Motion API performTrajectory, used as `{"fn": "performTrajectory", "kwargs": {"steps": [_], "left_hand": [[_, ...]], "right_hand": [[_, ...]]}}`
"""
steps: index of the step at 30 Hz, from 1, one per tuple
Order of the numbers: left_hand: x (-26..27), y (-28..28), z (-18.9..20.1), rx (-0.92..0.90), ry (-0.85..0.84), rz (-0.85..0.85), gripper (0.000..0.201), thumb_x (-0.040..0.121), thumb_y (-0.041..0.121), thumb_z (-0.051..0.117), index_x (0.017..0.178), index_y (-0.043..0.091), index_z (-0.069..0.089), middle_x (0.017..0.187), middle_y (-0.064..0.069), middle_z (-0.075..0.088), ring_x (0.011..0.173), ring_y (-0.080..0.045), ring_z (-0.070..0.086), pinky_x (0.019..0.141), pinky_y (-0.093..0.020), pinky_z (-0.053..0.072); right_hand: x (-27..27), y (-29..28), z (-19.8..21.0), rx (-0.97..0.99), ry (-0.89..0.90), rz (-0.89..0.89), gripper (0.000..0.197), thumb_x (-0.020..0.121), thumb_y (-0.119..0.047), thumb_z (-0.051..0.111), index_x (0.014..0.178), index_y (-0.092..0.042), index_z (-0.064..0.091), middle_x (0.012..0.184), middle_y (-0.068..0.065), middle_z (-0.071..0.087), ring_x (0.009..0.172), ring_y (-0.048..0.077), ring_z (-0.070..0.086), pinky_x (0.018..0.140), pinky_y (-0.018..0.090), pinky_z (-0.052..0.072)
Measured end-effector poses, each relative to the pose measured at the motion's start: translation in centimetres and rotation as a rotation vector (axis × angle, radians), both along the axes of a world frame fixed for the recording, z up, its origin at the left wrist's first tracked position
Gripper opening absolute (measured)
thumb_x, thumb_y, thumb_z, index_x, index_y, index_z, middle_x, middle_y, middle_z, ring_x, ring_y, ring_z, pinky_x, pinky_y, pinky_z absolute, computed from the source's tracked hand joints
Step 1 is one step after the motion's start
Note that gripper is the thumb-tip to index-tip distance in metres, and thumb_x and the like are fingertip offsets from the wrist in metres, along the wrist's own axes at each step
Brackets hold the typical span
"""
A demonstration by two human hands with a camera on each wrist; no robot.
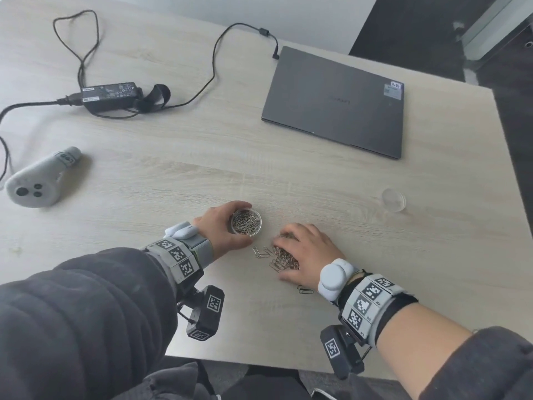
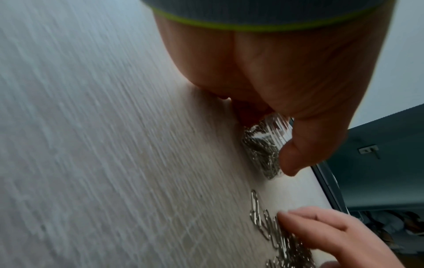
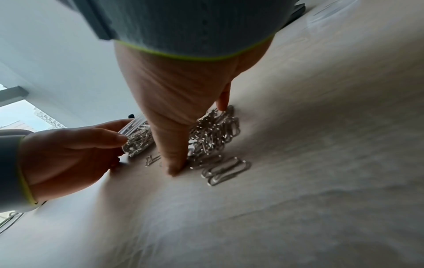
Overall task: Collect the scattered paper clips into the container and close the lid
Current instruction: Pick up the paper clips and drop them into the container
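A clear round container [image 1: 246, 222] [image 2: 263, 145] [image 3: 137, 139] stands upright on the table, partly filled with silver paper clips. My left hand [image 1: 220, 226] grips its wall, thumb on the near side and fingers round the far side. Just right of it lies a pile of paper clips [image 1: 284, 258] [image 3: 213, 134] [image 2: 286, 241]. My right hand [image 1: 307, 249] cups over the pile, its thumb [image 3: 174, 163] and fingertips curled down onto the table around it. A few loose clips [image 1: 259, 252] lie left of the pile and two [image 1: 304, 290] lie near my right wrist. The clear lid [image 1: 393, 200] rests apart at the right.
A closed grey laptop [image 1: 337, 102] lies at the back right. A black power adapter [image 1: 111, 95] with trailing cables sits at the back left. A white handheld controller [image 1: 37, 180] lies at the left. The table's [image 1: 173, 174] right edge runs just beyond the lid.
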State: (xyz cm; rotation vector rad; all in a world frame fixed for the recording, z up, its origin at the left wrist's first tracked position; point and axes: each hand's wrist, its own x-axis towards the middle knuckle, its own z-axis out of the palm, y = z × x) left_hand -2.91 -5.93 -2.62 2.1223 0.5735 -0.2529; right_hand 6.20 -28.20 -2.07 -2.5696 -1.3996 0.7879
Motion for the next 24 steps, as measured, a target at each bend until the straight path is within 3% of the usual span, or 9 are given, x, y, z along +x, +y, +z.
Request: {"fn": "performTrajectory", "kwargs": {"steps": [4, 8, 12, 16, 20, 24], "left_hand": [[-0.2, 0.2, -0.4, 0.004, 0.017, -0.023, 0.073, 0.053, 0.054, 0.069, 0.124, 0.046, 0.053, 0.096, 0.029, 0.053, 0.103, -0.007, 0.053, 0.099, -0.040, 0.044], [-0.3, 0.3, -0.5, 0.012, 0.012, -0.037, 0.074, 0.053, 0.057, 0.068, 0.124, 0.047, 0.051, 0.097, 0.029, 0.052, 0.102, -0.006, 0.053, 0.099, -0.043, 0.044], [-0.5, 0.5, -0.6, -0.003, -0.004, -0.049, 0.075, 0.051, 0.062, 0.064, 0.124, 0.049, 0.050, 0.096, 0.033, 0.052, 0.104, -0.007, 0.055, 0.098, -0.044, 0.044], [-0.9, 0.5, -0.3, 0.032, -0.013, -0.066, 0.072, 0.057, 0.053, 0.068, 0.127, 0.044, 0.052, 0.092, 0.040, 0.042, 0.104, -0.007, 0.050, 0.101, -0.041, 0.040], [-0.9, 0.6, -0.5, 0.034, -0.009, -0.083, 0.073, 0.057, 0.057, 0.066, 0.127, 0.045, 0.051, 0.096, 0.037, 0.047, 0.106, -0.008, 0.049, 0.103, -0.043, 0.040], [-1.1, 0.7, -1.2, 0.029, -0.012, -0.096, 0.076, 0.053, 0.066, 0.058, 0.127, 0.049, 0.047, 0.113, 0.027, 0.056, 0.116, -0.011, 0.051, 0.103, -0.046, 0.040]], "right_hand": [[-0.3, -0.6, -0.4, 0.109, 0.029, -0.108, 0.031, 0.083, -0.034, 0.069, 0.113, -0.029, 0.066, 0.112, -0.006, 0.053, 0.105, 0.019, 0.047, 0.088, 0.037, 0.046], [-0.3, -0.5, -0.8, 0.154, 0.003, -0.162, 0.010, 0.085, -0.022, 0.066, 0.094, -0.024, 0.069, 0.098, -0.007, 0.057, 0.093, 0.020, 0.053, 0.075, 0.038, 0.049], [0.3, -0.4, -0.6, 0.129, 0.012, -0.219, 0.008, 0.087, -0.019, 0.061, 0.091, -0.021, 0.068, 0.099, -0.005, 0.059, 0.092, 0.018, 0.055, 0.073, 0.034, 0.048], [1.2, -0.4, -0.2, 0.110, 0.061, -0.334, 0.013, 0.088, -0.016, 0.059, 0.092, -0.023, 0.070, 0.100, -0.009, 0.060, 0.092, 0.015, 0.056, 0.076, 0.028, 0.044], [1.6, -0.2, 0.3, 0.140, 0.105, -0.472, 0.015, 0.086, -0.015, 0.062, 0.087, -0.026, 0.072, 0.097, -0.009, 0.064, 0.088, 0.011, 0.058, 0.078, 0.024, 0.045], [1.1, 2.0, 1.3, 0.279, 0.160, -0.613, 0.014, 0.083, -0.019, 0.067, 0.082, -0.032, 0.072, 0.088, -0.016, 0.065, 0.078, 0.000, 0.058, 0.069, 0.005, 0.039]]}}
